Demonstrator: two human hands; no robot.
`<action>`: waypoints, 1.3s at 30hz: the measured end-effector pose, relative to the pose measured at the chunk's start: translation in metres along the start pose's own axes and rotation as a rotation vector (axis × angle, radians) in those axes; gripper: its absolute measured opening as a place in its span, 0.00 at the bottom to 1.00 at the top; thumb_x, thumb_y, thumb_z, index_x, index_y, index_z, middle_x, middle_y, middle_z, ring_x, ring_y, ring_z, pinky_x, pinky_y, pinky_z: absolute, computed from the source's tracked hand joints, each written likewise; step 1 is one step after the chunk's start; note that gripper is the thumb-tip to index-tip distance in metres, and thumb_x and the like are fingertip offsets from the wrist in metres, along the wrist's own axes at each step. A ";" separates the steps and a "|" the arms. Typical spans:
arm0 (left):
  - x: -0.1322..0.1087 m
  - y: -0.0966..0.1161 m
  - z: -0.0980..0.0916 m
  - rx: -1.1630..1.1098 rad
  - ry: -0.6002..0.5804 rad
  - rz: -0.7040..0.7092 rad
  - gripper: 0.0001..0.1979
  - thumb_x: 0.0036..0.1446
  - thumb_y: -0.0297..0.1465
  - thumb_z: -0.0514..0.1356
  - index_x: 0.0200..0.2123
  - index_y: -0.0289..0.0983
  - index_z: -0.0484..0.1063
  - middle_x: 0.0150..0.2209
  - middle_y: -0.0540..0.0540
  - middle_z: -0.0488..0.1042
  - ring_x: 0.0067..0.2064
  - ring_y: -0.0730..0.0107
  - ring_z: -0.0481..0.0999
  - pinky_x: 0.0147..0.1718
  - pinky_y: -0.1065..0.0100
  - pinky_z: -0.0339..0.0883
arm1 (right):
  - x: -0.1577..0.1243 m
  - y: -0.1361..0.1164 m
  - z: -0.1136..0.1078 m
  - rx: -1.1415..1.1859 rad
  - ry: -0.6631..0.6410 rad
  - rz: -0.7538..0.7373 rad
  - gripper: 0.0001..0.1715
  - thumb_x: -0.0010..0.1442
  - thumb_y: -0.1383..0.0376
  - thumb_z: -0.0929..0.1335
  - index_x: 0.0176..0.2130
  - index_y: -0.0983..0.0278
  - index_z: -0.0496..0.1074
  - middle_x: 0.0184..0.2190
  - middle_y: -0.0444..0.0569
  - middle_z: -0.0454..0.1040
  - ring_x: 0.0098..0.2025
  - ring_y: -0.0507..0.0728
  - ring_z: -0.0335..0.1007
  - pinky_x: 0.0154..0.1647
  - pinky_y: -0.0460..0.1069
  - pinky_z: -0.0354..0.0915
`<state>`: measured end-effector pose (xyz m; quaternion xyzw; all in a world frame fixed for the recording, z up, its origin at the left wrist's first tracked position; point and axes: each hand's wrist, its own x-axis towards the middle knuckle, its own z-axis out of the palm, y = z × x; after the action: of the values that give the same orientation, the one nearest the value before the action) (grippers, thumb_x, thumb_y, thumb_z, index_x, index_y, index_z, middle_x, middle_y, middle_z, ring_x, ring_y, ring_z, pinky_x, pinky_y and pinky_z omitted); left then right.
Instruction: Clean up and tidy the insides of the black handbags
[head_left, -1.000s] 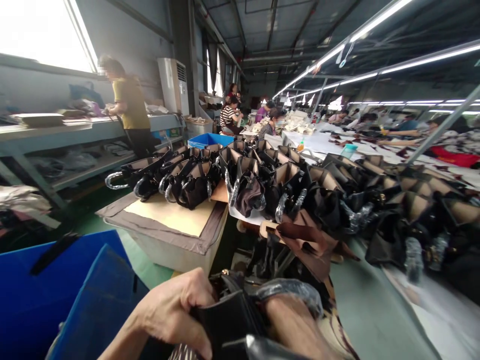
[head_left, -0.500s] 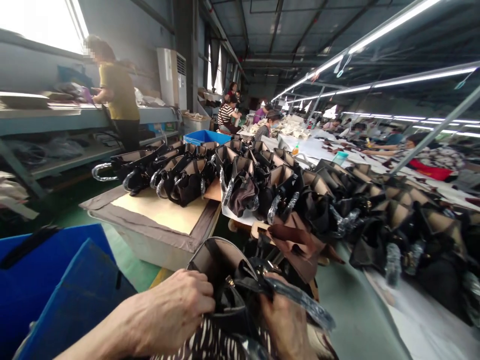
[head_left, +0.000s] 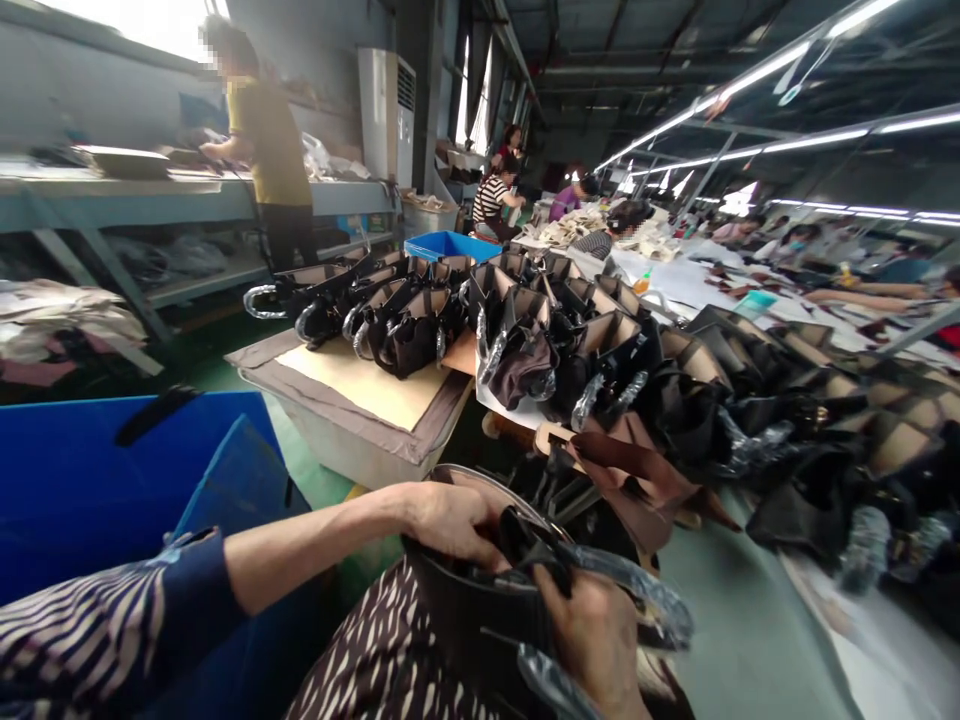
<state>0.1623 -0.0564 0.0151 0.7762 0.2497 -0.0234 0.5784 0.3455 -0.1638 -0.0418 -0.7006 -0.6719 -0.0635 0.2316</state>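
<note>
A black handbag with a beige lining and plastic-wrapped handles rests on my lap, its opening facing up. My left hand reaches over the rim into the opening. Its fingers are bent against black material there, and the tips are partly hidden. On the bag's other side, my right hand is closed on the edge near the handle base, its thumb up at the rim. Brown-and-white patterned cloth lies under the bag.
Blue bins stand at my left. Ahead, many similar handbags crowd a padded cart and the tables at right. A brown leather-like bag piece hangs close by. Co-workers stand or sit farther off, one in a yellow shirt.
My left hand has moved from gripping the near left rim to reaching inside the bag, the forearm now crossing higher. The bag has tilted, and my view has turned left and down.
</note>
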 end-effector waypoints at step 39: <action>0.027 0.005 0.017 0.622 0.501 -0.168 0.17 0.48 0.39 0.56 0.38 0.35 0.68 0.32 0.44 0.73 0.34 0.60 0.73 0.31 0.67 0.65 | -0.037 0.023 0.001 -0.159 -0.035 0.105 0.28 0.61 0.53 0.56 0.30 0.65 0.76 0.20 0.55 0.74 0.20 0.57 0.69 0.19 0.49 0.60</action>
<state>0.1926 -0.0635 0.0051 0.8727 0.4264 0.0451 0.2334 0.3646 -0.1966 -0.0631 -0.7522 -0.6308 -0.0923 0.1665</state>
